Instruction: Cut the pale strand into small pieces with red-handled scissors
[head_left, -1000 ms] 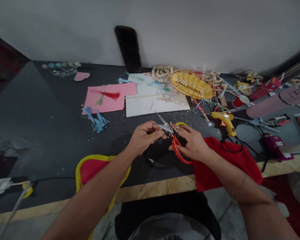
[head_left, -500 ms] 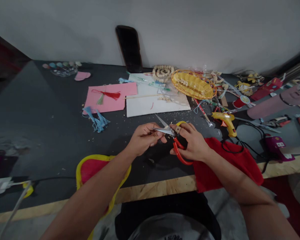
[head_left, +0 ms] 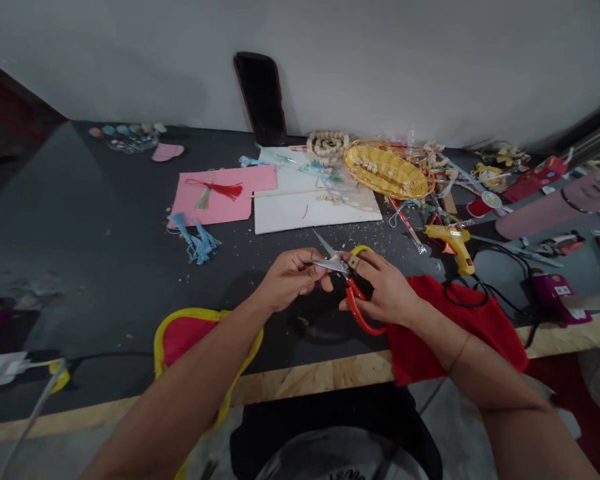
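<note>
Scissors (head_left: 337, 265) Spread in My Right Hand (head_left: 393, 290), Left Hand (head_left: 287, 281) Pinched Beside Them!

Centre frame, and my right hand wraps the one pair of scissors, fingers round two handles, one yellow, one red, two blades standing well apart! My left hand draws thumb and fingertips tight together, right at the lower blade's tip; what sits in that pinch, I can't tell. On to the count! Upper centre: one phone (head_left: 261, 99) and, to its right, one yellow basket (head_left: 387, 172). Left of centre: one pink sheet (head_left: 235, 211) bearing one red tassel (head_left: 230, 191) and one pale green tassel (head_left: 203, 199); blue tassels (head_left: 200, 247) bunch at its lower edge, too tangled to number. Right side: one glue gun (head_left: 449, 237), one spool (head_left: 480, 205), one pink bottle (head_left: 535, 210), and one red cloth (head_left: 485, 320) beneath my right forearm!
</note>
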The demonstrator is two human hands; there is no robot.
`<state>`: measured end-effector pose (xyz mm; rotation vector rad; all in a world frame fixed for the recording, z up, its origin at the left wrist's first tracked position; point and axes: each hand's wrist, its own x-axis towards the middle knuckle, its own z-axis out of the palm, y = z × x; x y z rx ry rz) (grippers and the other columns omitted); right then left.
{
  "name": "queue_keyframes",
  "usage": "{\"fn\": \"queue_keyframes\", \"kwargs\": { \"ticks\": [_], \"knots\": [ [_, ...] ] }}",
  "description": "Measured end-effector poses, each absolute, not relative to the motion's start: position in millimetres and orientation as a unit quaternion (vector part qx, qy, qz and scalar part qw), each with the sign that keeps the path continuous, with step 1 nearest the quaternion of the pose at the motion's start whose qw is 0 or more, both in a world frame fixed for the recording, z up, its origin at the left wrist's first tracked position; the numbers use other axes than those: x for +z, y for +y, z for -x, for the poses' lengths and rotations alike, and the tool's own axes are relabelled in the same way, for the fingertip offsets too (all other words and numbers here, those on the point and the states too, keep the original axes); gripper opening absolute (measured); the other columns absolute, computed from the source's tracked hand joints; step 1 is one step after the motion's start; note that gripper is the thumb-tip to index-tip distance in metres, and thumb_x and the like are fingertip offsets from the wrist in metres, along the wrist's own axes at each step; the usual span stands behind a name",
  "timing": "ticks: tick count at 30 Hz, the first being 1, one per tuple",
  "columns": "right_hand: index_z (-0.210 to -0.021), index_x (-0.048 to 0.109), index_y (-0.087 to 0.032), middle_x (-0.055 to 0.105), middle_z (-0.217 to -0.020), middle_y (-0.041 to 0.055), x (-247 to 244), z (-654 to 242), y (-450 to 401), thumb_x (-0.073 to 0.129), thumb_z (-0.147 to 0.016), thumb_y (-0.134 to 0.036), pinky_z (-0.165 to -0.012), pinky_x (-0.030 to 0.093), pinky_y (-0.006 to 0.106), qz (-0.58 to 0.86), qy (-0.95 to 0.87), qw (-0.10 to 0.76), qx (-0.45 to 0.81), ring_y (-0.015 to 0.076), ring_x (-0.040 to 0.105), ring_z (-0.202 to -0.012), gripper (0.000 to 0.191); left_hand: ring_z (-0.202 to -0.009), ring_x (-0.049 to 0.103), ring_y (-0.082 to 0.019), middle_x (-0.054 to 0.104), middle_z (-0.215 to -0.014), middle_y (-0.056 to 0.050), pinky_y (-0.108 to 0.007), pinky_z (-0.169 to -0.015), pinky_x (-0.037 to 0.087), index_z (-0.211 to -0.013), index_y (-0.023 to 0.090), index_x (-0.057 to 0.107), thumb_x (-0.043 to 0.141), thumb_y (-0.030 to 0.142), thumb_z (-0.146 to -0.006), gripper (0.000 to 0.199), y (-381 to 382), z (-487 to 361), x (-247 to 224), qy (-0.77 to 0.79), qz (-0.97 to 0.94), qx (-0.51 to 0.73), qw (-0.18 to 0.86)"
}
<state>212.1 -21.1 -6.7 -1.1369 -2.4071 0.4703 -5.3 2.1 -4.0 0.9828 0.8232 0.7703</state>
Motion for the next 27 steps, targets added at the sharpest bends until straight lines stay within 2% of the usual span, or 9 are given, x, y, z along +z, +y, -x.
{"fn": "queue_keyframes", "kwargs": {
  "ticks": [5,8,14,20,27],
  "knots": [
    [-0.138,0.046,-0.016,0.061,-0.115,0.0157,-2.5,-209.9,-24.4,0.062,-0.083,-0.055,-0.094,0.053,0.044,0.439,-0.861,0.208,0.151,0.0283,0.060,-0.107,0.069,-0.037,0.036,-0.003,0.068,-0.060,-0.003,-0.018,-0.038,0.025,-0.073,0.013,0.060,0.075,0.041,-0.071,0.032,2.0,2.4,-7.2,0.386,-0.461,0.371,0.708],
    [-0.136,0.048,-0.015,0.061,-0.117,0.0160,0.3,-209.7,-24.1,0.062,-0.083,-0.054,-0.096,0.052,0.044,0.442,-0.856,0.209,0.167,0.0283,0.060,-0.109,0.067,-0.040,0.037,-0.003,0.069,-0.063,-0.004,-0.018,-0.040,0.027,-0.075,0.013,0.062,0.075,0.040,-0.072,0.029,1.4,0.6,-7.2,0.399,-0.470,0.388,0.685],
    [-0.134,0.050,-0.019,0.060,-0.125,0.0137,5.7,-211.1,-23.6,0.062,-0.084,-0.051,-0.097,0.052,0.042,0.403,-0.851,0.238,0.237,0.0264,0.059,-0.113,0.061,-0.037,0.032,-0.003,0.068,-0.061,-0.003,-0.018,-0.038,0.024,-0.073,0.013,0.061,0.073,0.042,-0.075,0.031,-2.3,-0.2,-2.2,0.395,-0.473,0.393,0.682],
    [-0.139,0.046,-0.019,0.057,-0.118,0.0146,1.6,-209.7,-23.2,0.065,-0.078,-0.060,-0.095,0.052,0.047,0.448,-0.852,0.221,0.159,0.0298,0.055,-0.112,0.076,-0.040,0.037,-0.005,0.069,-0.062,-0.006,-0.019,-0.040,0.026,-0.071,0.012,0.062,0.074,0.040,-0.073,0.030,-1.2,1.5,-5.0,0.368,-0.470,0.407,0.692],
    [-0.141,0.044,-0.018,0.055,-0.118,0.0148,-3.3,-210.2,-22.2,0.065,-0.077,-0.061,-0.099,0.049,0.048,0.436,-0.865,0.200,0.148,0.0301,0.052,-0.114,0.080,-0.038,0.034,-0.003,0.068,-0.058,-0.005,-0.017,-0.039,0.021,-0.069,0.012,0.058,0.077,0.039,-0.069,0.033,2.3,5.3,-5.1,0.352,-0.452,0.344,0.744]
  ]
}}
